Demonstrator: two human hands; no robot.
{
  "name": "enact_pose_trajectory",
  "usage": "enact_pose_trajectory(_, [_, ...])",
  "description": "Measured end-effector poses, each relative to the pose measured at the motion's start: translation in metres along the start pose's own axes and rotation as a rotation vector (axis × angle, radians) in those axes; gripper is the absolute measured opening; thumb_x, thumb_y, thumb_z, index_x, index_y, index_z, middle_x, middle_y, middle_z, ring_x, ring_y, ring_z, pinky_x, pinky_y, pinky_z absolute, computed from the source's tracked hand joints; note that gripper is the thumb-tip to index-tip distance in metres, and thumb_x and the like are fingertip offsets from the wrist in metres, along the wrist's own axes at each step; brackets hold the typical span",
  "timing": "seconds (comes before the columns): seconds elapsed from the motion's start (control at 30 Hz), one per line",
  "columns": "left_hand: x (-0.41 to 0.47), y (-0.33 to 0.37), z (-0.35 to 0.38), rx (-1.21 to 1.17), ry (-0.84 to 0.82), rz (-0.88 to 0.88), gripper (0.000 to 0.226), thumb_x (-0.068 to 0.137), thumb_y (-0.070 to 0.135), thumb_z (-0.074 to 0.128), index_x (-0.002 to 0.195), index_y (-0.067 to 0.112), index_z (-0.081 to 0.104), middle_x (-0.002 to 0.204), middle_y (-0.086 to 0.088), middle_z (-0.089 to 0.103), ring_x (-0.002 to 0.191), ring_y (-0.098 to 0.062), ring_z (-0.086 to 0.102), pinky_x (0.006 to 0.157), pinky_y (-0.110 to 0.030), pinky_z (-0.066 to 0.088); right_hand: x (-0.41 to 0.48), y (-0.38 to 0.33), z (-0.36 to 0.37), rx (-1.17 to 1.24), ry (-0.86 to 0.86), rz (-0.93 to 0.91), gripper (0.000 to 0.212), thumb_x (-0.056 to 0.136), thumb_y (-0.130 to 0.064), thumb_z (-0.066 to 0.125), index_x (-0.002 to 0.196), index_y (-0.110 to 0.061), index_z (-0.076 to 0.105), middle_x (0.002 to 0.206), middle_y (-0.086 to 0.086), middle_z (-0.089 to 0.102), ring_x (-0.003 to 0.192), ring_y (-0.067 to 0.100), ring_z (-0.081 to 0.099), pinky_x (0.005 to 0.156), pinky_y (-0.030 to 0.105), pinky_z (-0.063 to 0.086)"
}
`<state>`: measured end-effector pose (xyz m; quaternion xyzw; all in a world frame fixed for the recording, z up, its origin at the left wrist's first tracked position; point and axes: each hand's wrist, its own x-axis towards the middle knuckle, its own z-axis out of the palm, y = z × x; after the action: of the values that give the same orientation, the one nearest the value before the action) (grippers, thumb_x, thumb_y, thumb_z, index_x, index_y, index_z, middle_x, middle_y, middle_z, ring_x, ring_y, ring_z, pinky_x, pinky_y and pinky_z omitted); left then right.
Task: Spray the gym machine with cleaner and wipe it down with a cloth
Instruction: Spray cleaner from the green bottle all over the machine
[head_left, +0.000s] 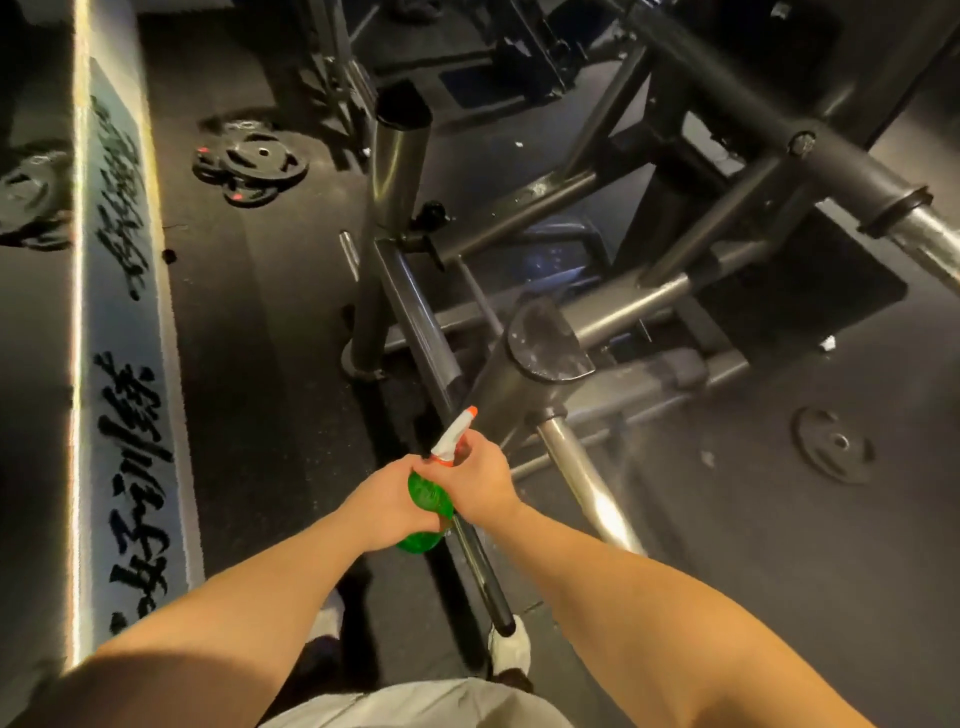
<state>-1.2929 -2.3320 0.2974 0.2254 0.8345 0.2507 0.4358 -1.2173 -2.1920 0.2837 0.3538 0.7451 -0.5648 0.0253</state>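
Bare forearms (234, 597). Pale beige garment (415, 704) at waist (possibly shorts, edge of view). White shoes (511, 647).

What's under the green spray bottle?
A dark machine bar runs beneath the green spray bottle, above the black floor. The left hand and right hand both grip the bottle, so they and it hide the stretch of bar directly below.

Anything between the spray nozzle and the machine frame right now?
Nothing visible. Both the left hand and right hand hold the green spray bottle; its nozzle points at the machine's thick tube just ahead, with open air between.
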Motion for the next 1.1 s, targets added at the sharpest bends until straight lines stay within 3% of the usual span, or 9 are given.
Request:
enact_pose_trajectory(0.2, [0.026,-0.074,-0.040,0.101,-0.147,0.070,0.066,0.047,0.056,0.081,0.107,0.042,0.057,0.099,0.016,0.066,0.090,-0.005,0.066,0.084,-0.040,0.059,-0.001,-0.005,0.078,0.070,0.159,0.166,0.033,0.076,-0.030,0.090,0.092,-0.025,0.061,0.081,-0.011,0.070,0.073,-0.002,0.066,0.066,0.019,0.050])
enact_pose_trajectory(0.33, [0.042,-0.114,-0.048,0.155,-0.182,0.067,0.087,0.046,0.068,0.080,0.122,0.035,0.055,0.108,0.014,0.063,0.097,-0.011,0.065,0.088,-0.041,0.058,0.008,-0.002,0.126,0.099,0.218,0.259,0.040,0.070,-0.033,0.090,0.098,-0.024,0.063,0.091,-0.006,0.073,0.086,0.011,0.071,0.082,0.042,0.061])
enact_pose_trajectory(0.4, [0.047,-0.130,-0.048,0.150,-0.201,0.056,0.095,0.041,0.069,0.076,0.126,0.035,0.052,0.111,0.012,0.062,0.101,-0.015,0.064,0.090,-0.042,0.056,0.013,0.007,0.144,0.122,0.223,0.292,0.045,0.069,-0.031,0.090,0.104,-0.024,0.063,0.097,-0.006,0.074,0.090,0.012,0.072,0.086,0.044,0.061])
enact_pose_trajectory(0.53, [0.059,-0.158,-0.039,0.123,-0.236,0.051,0.069,0.053,0.053,0.092,0.109,0.039,0.055,0.103,0.016,0.064,0.096,-0.008,0.064,0.088,-0.038,0.056,0.024,0.034,0.169,0.117,0.220,0.344,0.050,0.066,-0.035,0.091,0.108,-0.026,0.064,0.098,-0.009,0.073,0.091,0.009,0.070,0.087,0.040,0.060])
enact_pose_trajectory(0.63, [0.076,-0.183,-0.021,0.123,-0.225,0.037,0.062,0.056,0.049,0.094,0.103,0.041,0.053,0.100,0.019,0.064,0.094,-0.007,0.064,0.085,-0.038,0.056,0.036,0.064,0.190,0.112,0.194,0.380,0.052,0.062,-0.042,0.088,0.105,-0.025,0.063,0.096,-0.006,0.073,0.090,0.014,0.071,0.084,0.043,0.060])
enact_pose_trajectory(0.73, [0.097,-0.206,-0.003,0.101,-0.218,0.012,0.056,0.061,0.044,0.094,0.097,0.042,0.050,0.097,0.017,0.064,0.091,-0.007,0.064,0.082,-0.035,0.055,0.056,0.102,0.213,0.149,0.185,0.400,0.071,0.054,-0.054,0.083,0.116,-0.028,0.061,0.103,-0.007,0.071,0.097,0.015,0.070,0.089,0.045,0.060])
enact_pose_trajectory(0.8, [0.113,-0.222,0.010,0.115,-0.226,0.003,0.056,0.063,0.042,0.094,0.097,0.041,0.050,0.099,0.017,0.063,0.092,-0.007,0.064,0.082,-0.035,0.055,0.068,0.126,0.225,0.143,0.162,0.423,0.073,0.058,-0.048,0.087,0.122,-0.028,0.060,0.106,-0.008,0.070,0.099,0.015,0.069,0.091,0.044,0.059])
enact_pose_trajectory(0.97, [0.150,-0.265,0.038,0.127,-0.250,-0.030,0.058,0.059,0.048,0.093,0.098,0.038,0.052,0.095,0.017,0.064,0.087,-0.006,0.065,0.081,-0.039,0.058,0.096,0.173,0.246,0.142,0.136,0.486,0.044,0.072,-0.027,0.090,0.104,-0.019,0.060,0.095,0.001,0.071,0.090,0.020,0.070,0.085,0.045,0.061])
enact_pose_trajectory(1.1, [0.177,-0.300,0.061,0.124,-0.249,-0.069,0.061,0.058,0.047,0.093,0.103,0.038,0.053,0.097,0.017,0.064,0.091,-0.005,0.064,0.085,-0.041,0.058,0.119,0.211,0.267,0.136,0.080,0.507,0.065,0.073,-0.029,0.091,0.127,-0.020,0.057,0.113,-0.001,0.068,0.105,0.019,0.068,0.095,0.043,0.059])
